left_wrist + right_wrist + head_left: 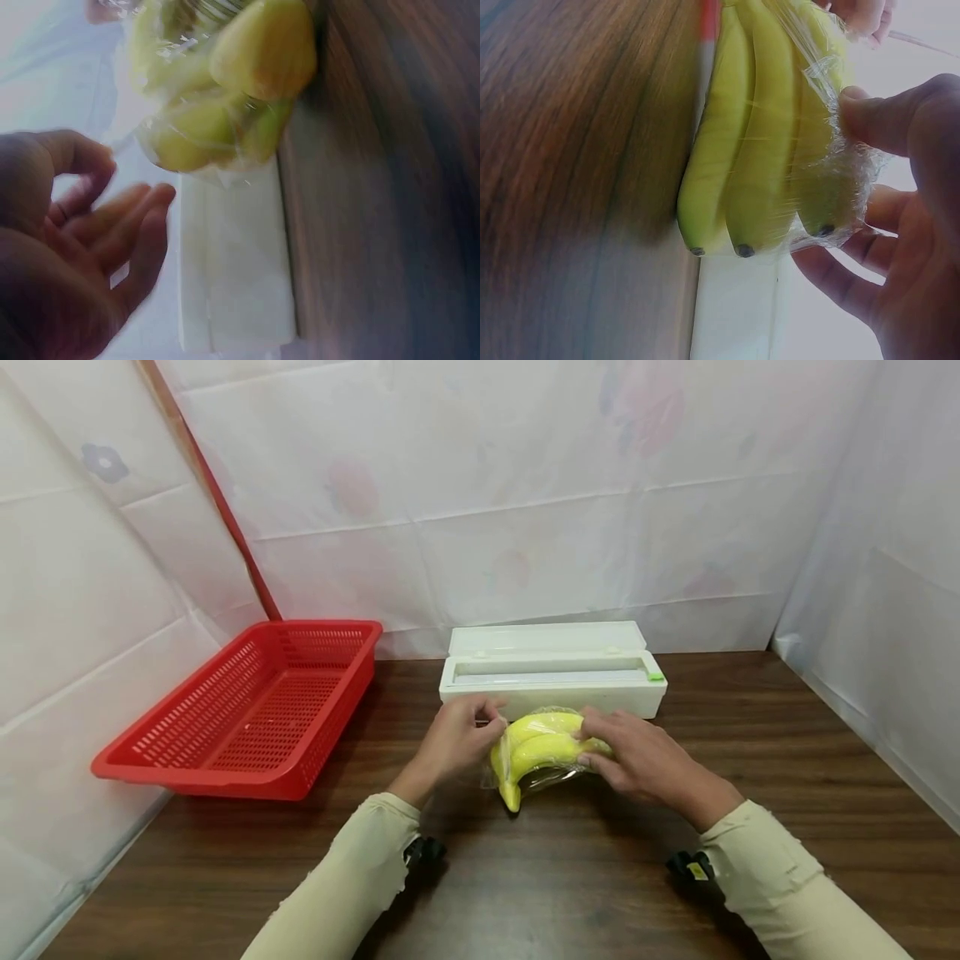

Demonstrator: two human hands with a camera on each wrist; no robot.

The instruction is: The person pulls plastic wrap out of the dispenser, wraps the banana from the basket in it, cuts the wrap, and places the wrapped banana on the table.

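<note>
A bunch of yellow bananas (546, 750), partly covered in clear plastic wrap (832, 127), lies on the table in front of a white box. At its left end my left hand (463, 737) pinches the edge of the wrap; a strand of film runs from its fingertips to the bunch in the left wrist view. My right hand (637, 752) grips the other end, thumb (877, 120) on the wrapped surface and fingers behind. Dark tips of several bananas show in the right wrist view.
Behind the bananas stands a long white dispenser box (555, 700) with its lid raised and a bright green tab at its right corner. A red plastic basket (330, 739) sits on the left of the brown wooden table (750, 735). White patterned sheets (525, 485) hang around the table.
</note>
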